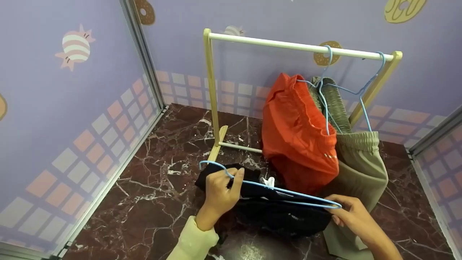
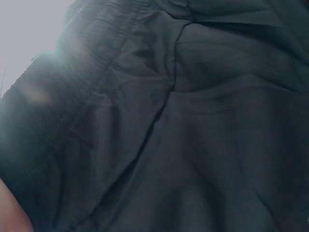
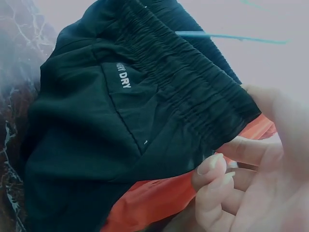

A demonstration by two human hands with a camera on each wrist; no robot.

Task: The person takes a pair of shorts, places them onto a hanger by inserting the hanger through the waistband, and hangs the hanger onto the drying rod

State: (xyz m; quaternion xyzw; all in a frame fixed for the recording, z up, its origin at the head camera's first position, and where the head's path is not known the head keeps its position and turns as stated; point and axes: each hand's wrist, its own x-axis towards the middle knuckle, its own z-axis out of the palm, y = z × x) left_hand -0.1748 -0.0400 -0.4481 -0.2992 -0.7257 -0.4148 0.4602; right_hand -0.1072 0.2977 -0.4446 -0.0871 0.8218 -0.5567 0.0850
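Observation:
A light blue wire hanger [image 1: 305, 196] lies across the top of a pair of black shorts [image 1: 285, 220], its hook pointing left. My left hand [image 1: 221, 191] grips the hanger near the neck of the hook, above the black waistband. With thumb and fingers, my right hand [image 1: 352, 212] pinches the waistband beside the hanger's right end. In the right wrist view the gathered waistband [image 3: 193, 87] stands stretched open, with part of the hanger [image 3: 227, 37] crossing its opening. Black fabric [image 2: 193, 130] fills most of the left wrist view.
Behind stands a rack with a white rail [image 1: 267, 42] and wooden posts. Red shorts [image 1: 296, 126] and khaki trousers [image 1: 361, 159] hang on blue hangers at its right side. The floor [image 1: 144, 191] is dark red marble, with patterned walls around it.

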